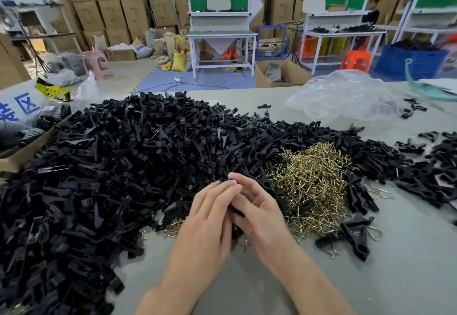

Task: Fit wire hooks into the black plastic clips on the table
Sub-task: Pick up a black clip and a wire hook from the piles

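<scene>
A big heap of black plastic clips covers the left and middle of the grey table. Right of it lies a pile of brass-coloured wire hooks. My left hand and my right hand meet in front of the heap, fingers curled together round one black clip; its top end shows at the fingertips. A bit of wire hangs below the hands. Which hand holds the wire cannot be told.
Finished clips with hooks lie right of my hands. More clips spread along the right edge. A crumpled clear plastic bag sits at the far right, a cardboard box at the left. Workbenches, cartons and stools stand behind.
</scene>
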